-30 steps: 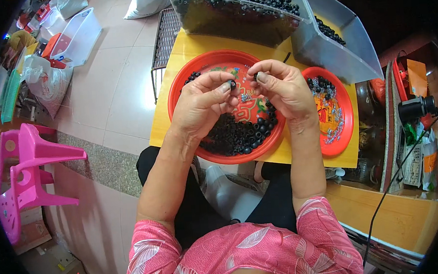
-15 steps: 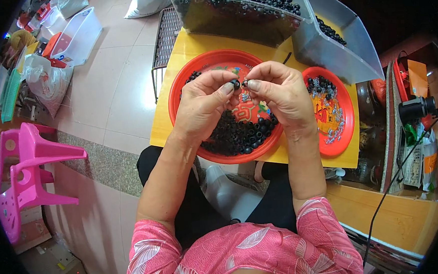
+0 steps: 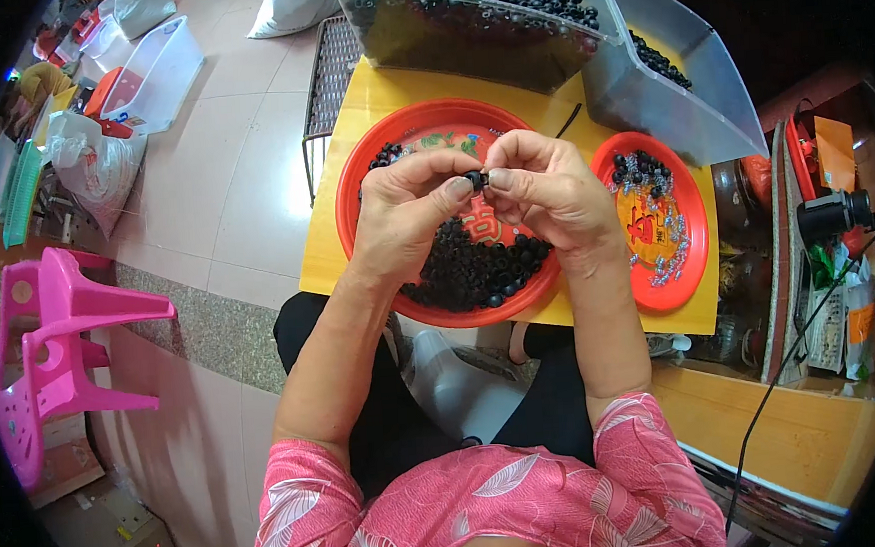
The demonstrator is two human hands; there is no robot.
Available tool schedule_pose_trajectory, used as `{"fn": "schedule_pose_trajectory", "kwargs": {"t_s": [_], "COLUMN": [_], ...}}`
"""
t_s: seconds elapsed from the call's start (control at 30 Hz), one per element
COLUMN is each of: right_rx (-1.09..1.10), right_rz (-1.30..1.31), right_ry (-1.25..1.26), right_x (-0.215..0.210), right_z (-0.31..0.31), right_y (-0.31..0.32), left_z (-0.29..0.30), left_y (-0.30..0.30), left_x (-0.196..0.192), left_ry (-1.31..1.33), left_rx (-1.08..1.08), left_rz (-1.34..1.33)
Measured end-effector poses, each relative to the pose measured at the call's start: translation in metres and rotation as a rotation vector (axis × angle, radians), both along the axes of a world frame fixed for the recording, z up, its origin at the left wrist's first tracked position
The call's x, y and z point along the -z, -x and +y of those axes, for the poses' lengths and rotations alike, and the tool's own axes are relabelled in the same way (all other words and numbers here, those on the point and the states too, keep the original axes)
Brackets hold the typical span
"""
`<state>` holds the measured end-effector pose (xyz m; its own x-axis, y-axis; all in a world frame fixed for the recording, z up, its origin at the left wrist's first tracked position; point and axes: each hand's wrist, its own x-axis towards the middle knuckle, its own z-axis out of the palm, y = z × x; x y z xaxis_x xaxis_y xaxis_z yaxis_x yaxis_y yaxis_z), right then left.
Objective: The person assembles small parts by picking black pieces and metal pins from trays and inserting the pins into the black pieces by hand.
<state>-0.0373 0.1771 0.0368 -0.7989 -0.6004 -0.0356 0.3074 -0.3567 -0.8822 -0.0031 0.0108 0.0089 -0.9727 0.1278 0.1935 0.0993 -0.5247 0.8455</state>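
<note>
A small black ring-shaped plastic part (image 3: 475,179) is pinched between left hand (image 3: 406,215) and right hand (image 3: 543,192) fingertips (light, rigid, probably slippery); edges judged best hold.

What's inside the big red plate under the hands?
The big red plate holds a pile of small black pieces, with a printed pattern showing on its bare part. The left hand and right hand cover its middle, so that stays hidden.
</note>
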Motion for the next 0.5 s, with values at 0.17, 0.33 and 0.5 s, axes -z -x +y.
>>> {"fn": "schedule_pose_trajectory", "kwargs": {"t_s": [0.17, 0.33, 0.5], "right_rx": [-0.095, -0.138, -0.158], "right_rz": [-0.075, -0.087, -0.02], "right_ry": [0.057, 0.103, 0.109], "right_x": [0.001, 0.01, 0.011], "right_z": [-0.004, -0.004, -0.006], "right_y": [-0.002, -0.002, -0.002], "left_z": [-0.003, -0.004, -0.003], "left_y": [0.004, 0.004, 0.007], "left_x": [-0.002, -0.002, -0.002], "left_ry": [0.237, 0.299, 0.324], "left_rx": [-0.099, -0.118, -0.101], "left_rz": [0.269, 0.309, 0.388]}}
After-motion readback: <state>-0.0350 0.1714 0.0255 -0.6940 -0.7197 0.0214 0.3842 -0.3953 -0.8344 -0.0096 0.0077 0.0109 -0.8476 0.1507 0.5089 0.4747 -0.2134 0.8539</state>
